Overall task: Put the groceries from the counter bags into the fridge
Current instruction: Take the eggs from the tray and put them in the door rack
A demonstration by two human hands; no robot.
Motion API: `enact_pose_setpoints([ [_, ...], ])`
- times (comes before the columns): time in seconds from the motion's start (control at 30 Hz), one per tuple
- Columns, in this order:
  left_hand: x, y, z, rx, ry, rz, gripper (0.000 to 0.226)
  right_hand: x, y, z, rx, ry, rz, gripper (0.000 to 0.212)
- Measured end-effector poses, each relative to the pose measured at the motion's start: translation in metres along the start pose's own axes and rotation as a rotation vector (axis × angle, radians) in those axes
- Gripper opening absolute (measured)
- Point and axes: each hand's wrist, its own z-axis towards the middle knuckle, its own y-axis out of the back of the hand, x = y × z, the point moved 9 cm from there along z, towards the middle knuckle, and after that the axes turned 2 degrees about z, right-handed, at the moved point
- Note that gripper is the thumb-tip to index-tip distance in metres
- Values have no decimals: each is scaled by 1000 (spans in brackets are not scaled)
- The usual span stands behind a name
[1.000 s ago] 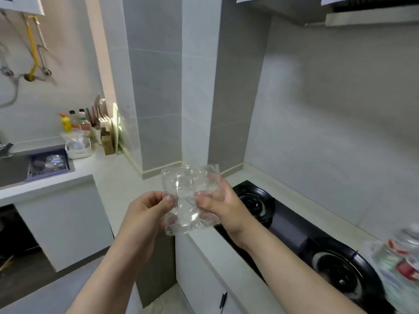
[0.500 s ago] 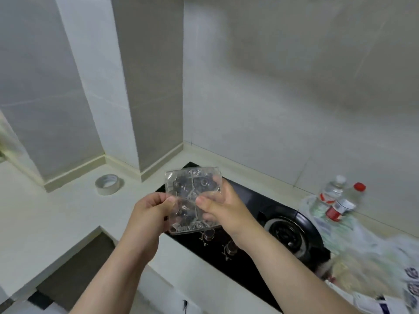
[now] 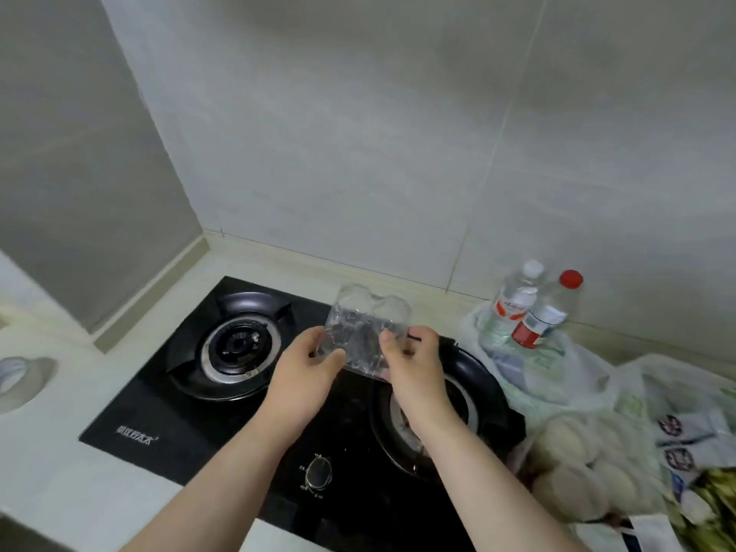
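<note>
Over the stove (image 3: pixel 159 412): clear tray (image 3: pixel 360 328) has swung in from the corner.
Hands: left hand (image 3: pixel 306 376) and right hand (image 3: pixel 414 368) pinch its edges, thumbs on top.
Bags (image 3: pixel 557 376): back in view, groceries waiting.

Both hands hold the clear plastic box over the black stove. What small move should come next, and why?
Probably carry the clear moulded plastic box to the right, toward the white plastic bags. The left hand and right hand pinch it above the black gas stove. The box looks empty, and the groceries lie in those bags.
</note>
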Motion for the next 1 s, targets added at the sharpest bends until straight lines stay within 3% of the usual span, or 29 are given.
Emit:
enact_pose_setpoints([
  [0.17, 8, -55, 52, 159, 120, 15, 15, -13, 20, 49, 19, -11, -173, 45],
  [0.23, 16, -66, 80, 193, 148, 39, 7, -14, 22, 69, 31, -61, -237, 49],
  [0.47, 58, -93, 182, 202, 328, 109, 40, -26, 10, 135, 156, -227, -196, 51],
  [0.53, 72, -95, 198, 197, 373, 100, 50, -33, -2, 147, 169, -287, -105, 63],
  [0.63, 86, -101, 215, 235, 408, 84, 65, -47, -10, 165, 157, -352, -7, 99],
  [0.9, 84, -80, 208, 163, 386, 150, 19, -61, -9, 168, 183, -451, 70, 68],
  [1.0, 82, -73, 189, 158, 404, 98, 23, -56, 1, 161, 158, -388, 10, 66],
])
